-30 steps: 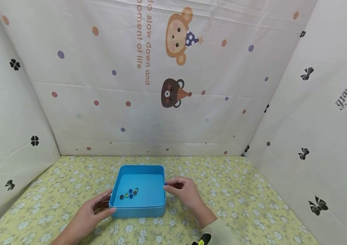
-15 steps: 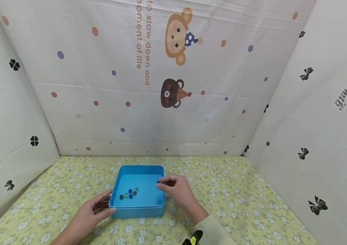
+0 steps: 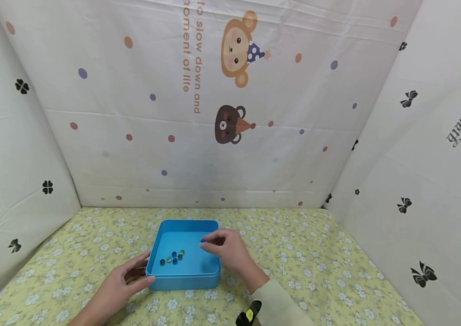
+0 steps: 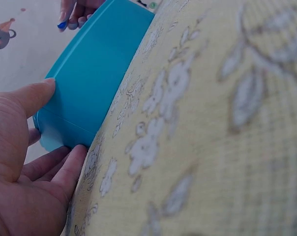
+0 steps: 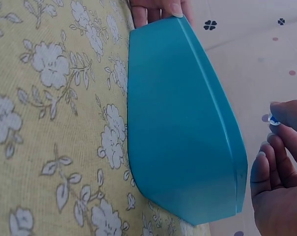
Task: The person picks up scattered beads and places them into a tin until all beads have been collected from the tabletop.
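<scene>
A square blue box [image 3: 183, 283], open at the top, stands on the table. Several small glass marbles [image 3: 174, 261], some dark blue, others greenish or brown, lie together on the left part of its floor. My left hand [image 3: 120, 283] holds the box at its front left corner, thumb at the rim and fingers along the left wall. Over the right side of the box, my right hand [image 3: 230, 251] pinches a blue marble [image 5: 273, 119] between thumb and index finger. The left wrist view shows that pinched marble [image 4: 62, 24] above the box's rim.
A yellow flowered cloth [image 3: 295, 271] covers the table. Behind it rises a white printed curtain [image 3: 193, 158], with further white hangings on the left [image 3: 10, 149] and right [image 3: 430, 158]. A dark strap [image 3: 248, 313] is on the right sleeve.
My right hand has moved left with the blue marble, from beside the box's right rim to over its inside. The left hand, the box and the marbles in it stay put.
</scene>
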`<state>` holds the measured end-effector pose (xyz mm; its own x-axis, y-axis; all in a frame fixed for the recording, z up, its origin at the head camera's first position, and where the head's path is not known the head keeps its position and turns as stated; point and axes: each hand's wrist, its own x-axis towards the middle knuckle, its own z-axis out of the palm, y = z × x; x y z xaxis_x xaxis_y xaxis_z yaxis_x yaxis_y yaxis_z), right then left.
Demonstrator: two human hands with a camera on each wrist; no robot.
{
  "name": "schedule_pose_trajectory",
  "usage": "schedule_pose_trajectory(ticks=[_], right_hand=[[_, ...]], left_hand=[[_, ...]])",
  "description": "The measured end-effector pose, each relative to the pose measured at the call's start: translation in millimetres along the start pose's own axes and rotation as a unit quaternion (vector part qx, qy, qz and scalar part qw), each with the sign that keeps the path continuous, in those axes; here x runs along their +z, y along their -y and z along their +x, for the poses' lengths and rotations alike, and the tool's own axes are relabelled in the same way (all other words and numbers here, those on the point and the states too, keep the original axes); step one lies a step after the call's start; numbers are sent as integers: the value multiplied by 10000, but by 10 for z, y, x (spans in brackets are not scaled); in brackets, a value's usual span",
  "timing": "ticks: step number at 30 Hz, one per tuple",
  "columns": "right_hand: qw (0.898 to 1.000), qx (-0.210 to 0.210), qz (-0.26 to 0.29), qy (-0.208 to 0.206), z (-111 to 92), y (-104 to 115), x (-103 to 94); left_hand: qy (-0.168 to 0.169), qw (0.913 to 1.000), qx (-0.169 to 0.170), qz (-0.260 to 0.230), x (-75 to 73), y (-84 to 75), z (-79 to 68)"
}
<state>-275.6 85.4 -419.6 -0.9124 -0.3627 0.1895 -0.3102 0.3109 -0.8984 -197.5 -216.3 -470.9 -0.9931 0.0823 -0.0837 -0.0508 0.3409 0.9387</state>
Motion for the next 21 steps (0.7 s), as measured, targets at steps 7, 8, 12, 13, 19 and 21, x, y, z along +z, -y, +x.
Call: schedule_pose_trajectory(ticks=[7, 8, 12, 13, 19, 21], right_hand=[[9988, -18, -477, 125, 79, -15, 59], [9986, -3, -521, 136, 88, -15, 67], [9981, 39, -593, 156, 121, -8, 92], [9980, 50, -604, 159, 128, -5, 97], [9979, 102, -616, 193, 158, 30, 117], [9973, 129, -703, 197, 170, 39, 127]], left_hand=[[23, 10000, 28, -19, 0, 7, 4], [25, 10000, 29, -20, 0, 7, 4], [18, 10000, 12, -18, 2, 0, 1], [13, 10000, 11, -10, 3, -2, 0], [-22, 10000, -7, 14, 7, 0, -1], [-35, 10000, -11, 22, 9, 2, 1]])
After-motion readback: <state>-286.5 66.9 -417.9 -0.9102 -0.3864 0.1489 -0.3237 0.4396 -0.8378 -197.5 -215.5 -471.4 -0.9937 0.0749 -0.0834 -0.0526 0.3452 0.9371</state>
